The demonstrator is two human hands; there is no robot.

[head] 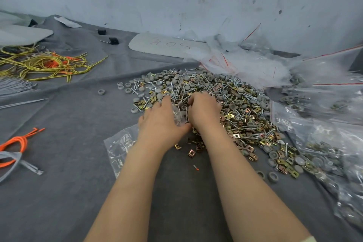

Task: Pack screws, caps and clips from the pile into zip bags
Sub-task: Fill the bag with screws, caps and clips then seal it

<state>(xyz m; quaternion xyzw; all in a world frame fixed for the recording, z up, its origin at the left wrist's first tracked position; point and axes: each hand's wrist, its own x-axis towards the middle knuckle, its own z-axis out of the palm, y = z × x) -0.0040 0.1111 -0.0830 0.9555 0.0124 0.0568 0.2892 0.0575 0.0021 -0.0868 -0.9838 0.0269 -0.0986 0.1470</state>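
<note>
A big pile of silver screws, grey round caps and brass-coloured square clips lies on the grey cloth. My left hand sits at the pile's near left edge and holds the crumpled mouth of a clear zip bag. The rest of that bag trails out under my left forearm. My right hand is right beside it on the pile, fingers curled down around small parts at the bag's mouth. Its fingertips are hidden.
Filled zip bags are heaped along the right edge, and empty red-striped bags lie at the back by the wall. Yellow cords and an orange cord lie at the left. A grey panel is behind the pile.
</note>
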